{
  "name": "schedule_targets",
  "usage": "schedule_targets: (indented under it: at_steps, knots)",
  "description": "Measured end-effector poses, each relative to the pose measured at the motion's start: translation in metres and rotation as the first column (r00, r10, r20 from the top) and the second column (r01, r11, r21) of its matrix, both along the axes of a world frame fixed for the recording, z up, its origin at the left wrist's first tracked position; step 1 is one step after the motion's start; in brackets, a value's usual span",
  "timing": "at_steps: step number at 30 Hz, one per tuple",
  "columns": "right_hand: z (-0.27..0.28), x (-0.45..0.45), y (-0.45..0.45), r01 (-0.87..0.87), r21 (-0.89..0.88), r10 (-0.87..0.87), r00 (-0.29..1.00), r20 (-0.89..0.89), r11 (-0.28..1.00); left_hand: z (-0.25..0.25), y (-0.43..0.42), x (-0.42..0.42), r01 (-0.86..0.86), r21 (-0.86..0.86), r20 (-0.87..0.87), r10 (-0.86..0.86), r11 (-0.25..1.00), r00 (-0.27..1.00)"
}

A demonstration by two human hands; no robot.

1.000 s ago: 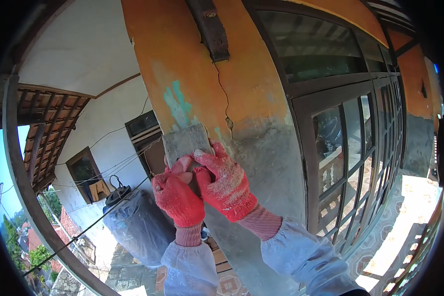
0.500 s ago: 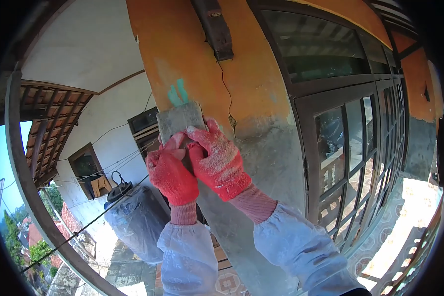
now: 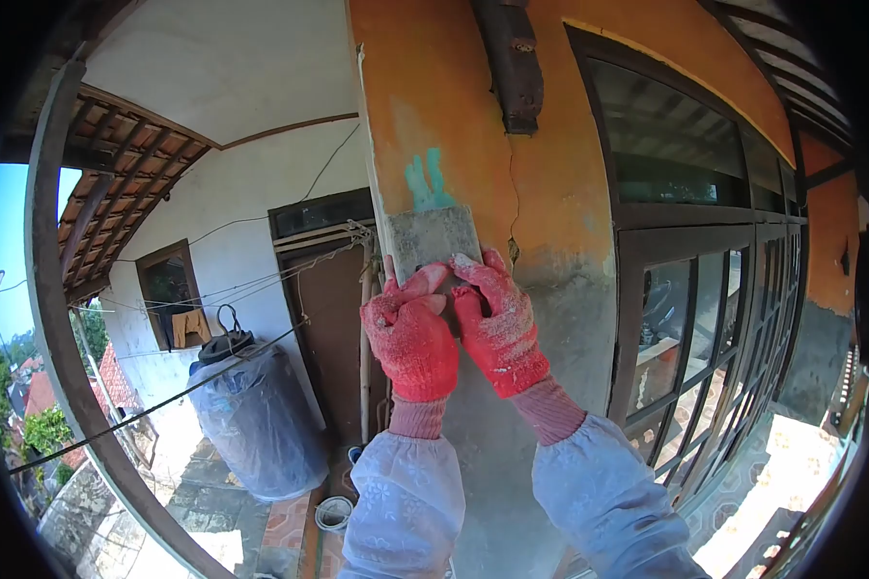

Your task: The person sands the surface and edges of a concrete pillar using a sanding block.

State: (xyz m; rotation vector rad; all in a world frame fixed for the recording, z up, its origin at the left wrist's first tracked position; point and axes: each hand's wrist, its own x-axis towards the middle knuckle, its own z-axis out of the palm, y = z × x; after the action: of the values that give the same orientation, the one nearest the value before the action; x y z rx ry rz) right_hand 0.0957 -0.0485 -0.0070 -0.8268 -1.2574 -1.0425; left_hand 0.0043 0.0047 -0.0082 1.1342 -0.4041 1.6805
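Note:
Both my hands wear red knitted gloves dusted with pale powder. Between them is a flat grey rectangular scraper-like plate (image 3: 433,237), its upper edge against the wall just below some green paint marks (image 3: 427,179). My left hand (image 3: 410,338) is closed around the plate's lower left side, thumb pressed on its face. On the lower right side, my right hand (image 3: 497,323) grips it with curled fingers. The plate's lower end is hidden by the gloves. Orange paint covers the upper wall (image 3: 463,106); bare grey plaster (image 3: 560,338) shows lower down.
A crack (image 3: 515,207) runs below a dark wooden beam end (image 3: 512,77). Framed glass doors (image 3: 681,338) stand at right. To the left are a plastic-wrapped barrel (image 3: 261,415), a small bucket (image 3: 334,513), a post (image 3: 53,241) and strung lines.
My view has turned left, so the wall and hands appear farther right. The plate stays at about the same place under the green marks, and both hands keep their hold.

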Motion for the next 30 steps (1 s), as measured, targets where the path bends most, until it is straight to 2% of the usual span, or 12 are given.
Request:
schedule_targets:
  at_steps: [3, 5, 7, 11, 14, 16, 17, 19, 22, 25, 27, 30]
  knots:
    - [-0.008, -0.003, -0.013, -0.146, -0.123, 0.126, 0.980, -0.152, 0.982, -0.010, -0.003, -0.002, -0.085, 0.124, -0.066, 0.094, 0.989, 0.993]
    - [-0.008, -0.002, -0.017, -0.098, -0.155, 0.077, 0.988, -0.137, 0.983, -0.006, -0.025, -0.013, 0.104, -0.060, -0.209, -0.114, 0.993, 0.971]
    - [0.000, -0.016, -0.026, -0.267, -0.284, 0.121, 0.888, -0.444, 0.921, -0.008, -0.024, -0.019, 0.157, -0.037, -0.224, -0.162, 0.987, 0.961]
    - [0.004, -0.032, -0.027, -0.174, -0.309, 0.022, 0.899, -0.438, 0.935, -0.019, -0.026, -0.032, 0.269, -0.003, -0.181, -0.265, 0.963, 0.947]
    - [-0.004, -0.032, -0.015, -0.033, -0.341, -0.112, 0.911, -0.397, 0.939, -0.022, -0.028, -0.039, 0.327, -0.126, -0.070, -0.337, 0.937, 0.939]
    - [-0.011, -0.029, -0.005, 0.320, -0.160, -0.340, 0.934, -0.113, 0.934, -0.023, -0.031, -0.052, 0.252, -0.238, -0.263, -0.312, 0.938, 0.913]
    - [-0.012, -0.026, -0.006, 0.322, -0.162, -0.341, 0.933, -0.113, 0.933, -0.025, -0.030, -0.056, 0.223, -0.271, -0.327, -0.307, 0.937, 0.894]
    - [-0.002, -0.028, -0.012, 0.568, -0.194, -0.552, 0.823, 0.137, 0.800, -0.032, -0.027, -0.056, 0.043, 0.068, -0.375, -0.014, 0.997, 0.927]
    - [0.008, -0.043, -0.015, 0.711, -0.201, -0.678, 0.703, 0.213, 0.674, -0.024, -0.047, -0.052, 0.275, -0.175, -0.104, -0.296, 0.945, 0.950]
    - [0.013, -0.043, -0.016, 0.722, -0.210, -0.667, 0.691, 0.278, 0.660, -0.027, -0.044, -0.053, -0.041, -0.032, -0.227, 0.033, 0.999, 0.973]
    - [0.012, -0.033, -0.016, 0.716, -0.245, -0.662, 0.697, 0.276, 0.653, -0.034, -0.046, -0.054, -0.076, -0.006, -0.315, 0.070, 0.997, 0.946]
    - [0.038, -0.013, -0.020, 0.753, -0.273, -0.702, 0.657, 0.275, 0.598, -0.035, -0.045, -0.055, 0.036, -0.113, -0.051, -0.042, 0.993, 0.998]
